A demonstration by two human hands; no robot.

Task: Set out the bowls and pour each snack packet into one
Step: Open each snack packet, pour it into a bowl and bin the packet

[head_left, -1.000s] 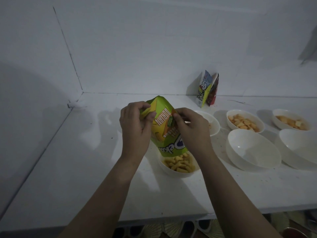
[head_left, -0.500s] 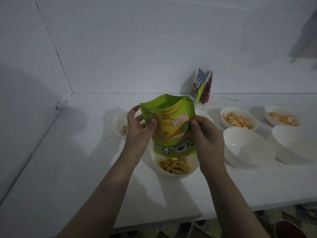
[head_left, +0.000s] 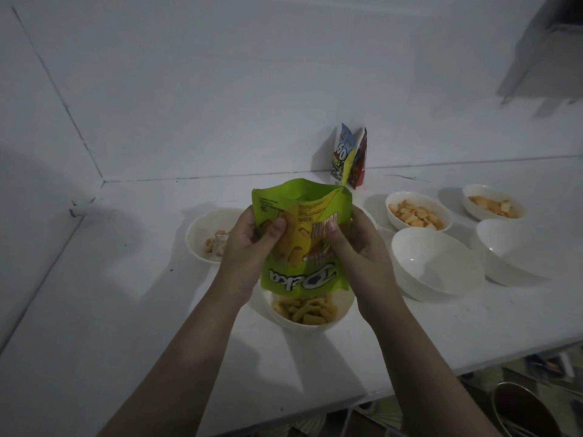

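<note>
I hold a green snack packet (head_left: 299,234) upside down over a white bowl (head_left: 307,324) that contains yellow stick snacks (head_left: 304,309). My left hand (head_left: 252,247) grips the packet's left side and my right hand (head_left: 356,247) grips its right side. The packet's mouth points down toward the bowl. Left of my hands stands a bowl (head_left: 202,234) with pale snack pieces. To the right stand two bowls with orange crackers, one nearer (head_left: 418,212) and one farther right (head_left: 493,201), and two empty bowls, one nearer me (head_left: 437,266) and one at the right edge (head_left: 517,250).
Two more snack packets (head_left: 348,156) lean against the back wall on the white counter (head_left: 126,310). Walls close the left and back sides. The counter's front edge runs below my forearms, with dark clutter and a round metal item (head_left: 523,411) under it at the lower right.
The packet has turned from edge-on to face me and is held flat over the bowl. My view has shifted so that the left bowl shows.
</note>
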